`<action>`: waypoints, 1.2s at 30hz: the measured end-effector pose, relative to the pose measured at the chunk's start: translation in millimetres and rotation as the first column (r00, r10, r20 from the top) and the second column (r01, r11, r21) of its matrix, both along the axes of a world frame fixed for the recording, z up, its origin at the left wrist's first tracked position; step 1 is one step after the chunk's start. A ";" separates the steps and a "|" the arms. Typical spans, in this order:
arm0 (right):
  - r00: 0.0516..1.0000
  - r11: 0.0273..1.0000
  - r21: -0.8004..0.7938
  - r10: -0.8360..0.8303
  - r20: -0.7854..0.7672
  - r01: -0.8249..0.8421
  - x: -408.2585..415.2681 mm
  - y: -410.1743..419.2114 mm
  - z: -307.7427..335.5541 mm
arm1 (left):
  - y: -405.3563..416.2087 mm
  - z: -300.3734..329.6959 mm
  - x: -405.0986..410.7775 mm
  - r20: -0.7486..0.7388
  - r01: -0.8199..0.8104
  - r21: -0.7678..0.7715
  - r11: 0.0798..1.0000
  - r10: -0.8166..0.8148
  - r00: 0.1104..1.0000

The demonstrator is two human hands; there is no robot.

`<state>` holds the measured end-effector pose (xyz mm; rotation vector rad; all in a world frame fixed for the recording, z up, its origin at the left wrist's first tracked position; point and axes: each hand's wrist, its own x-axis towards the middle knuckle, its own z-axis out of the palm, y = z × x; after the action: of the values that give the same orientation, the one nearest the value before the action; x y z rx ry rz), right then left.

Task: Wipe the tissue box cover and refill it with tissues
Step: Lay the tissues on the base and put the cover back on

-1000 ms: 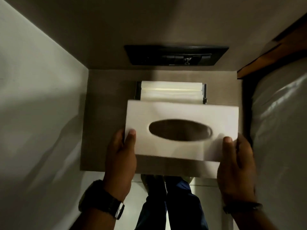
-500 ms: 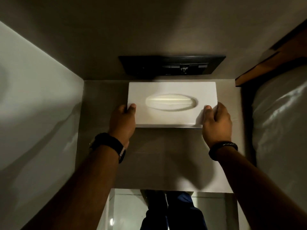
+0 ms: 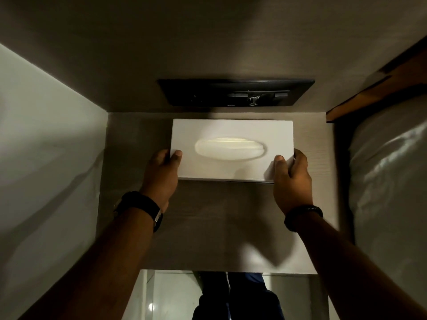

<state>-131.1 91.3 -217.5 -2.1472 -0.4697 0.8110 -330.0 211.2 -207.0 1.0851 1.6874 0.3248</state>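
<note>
2 hands, left hand [image 3: 161, 174] and right hand [image 3: 291, 179], grip 1 tissue box cover [image 3: 233, 135], tissues [image 3: 228, 147] seemingly inside.

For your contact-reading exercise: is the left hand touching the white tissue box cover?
Touching. The head view shows the left hand with its thumb lying on the tissue box cover at its near-left corner.

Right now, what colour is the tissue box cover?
White, plain; the tissue box cover shows best in the head view.
</note>
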 end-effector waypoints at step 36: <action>0.960 0.962 0.010 -0.273 -0.059 0.274 16.3 -100.0 112.2 | -62.9 59.0 18.0 -0.124 0.298 0.304 0.905 -0.272 0.954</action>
<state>-114.8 -8.8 -105.3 -2.1060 -0.1444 0.7061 -312.0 148.3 -148.0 1.5862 1.5476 0.3786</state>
